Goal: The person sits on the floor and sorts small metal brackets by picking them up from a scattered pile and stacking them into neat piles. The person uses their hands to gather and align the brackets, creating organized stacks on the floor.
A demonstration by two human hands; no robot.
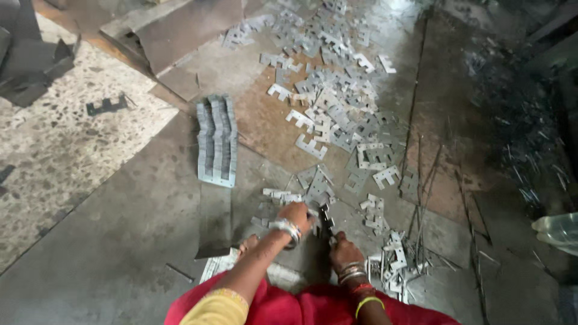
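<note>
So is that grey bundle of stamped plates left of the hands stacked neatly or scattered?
Stacked: the bundle of plates lies in tidy aligned rows on the floor, unlike the loose plates strewn beside it.

Person, seen from above: red garment over lap; yellow sleeve with patterned hem on left arm; silver bangles at left hand; metal, red and yellow bangles at right hand

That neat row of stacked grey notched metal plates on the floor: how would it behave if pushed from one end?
The row of stacked grey notched metal plates looks loose, unbound, so it probably fans apart. Each thin, flat plate seems stiff. Flat on the metal floor sheet, they likely slide, not roll.
</note>
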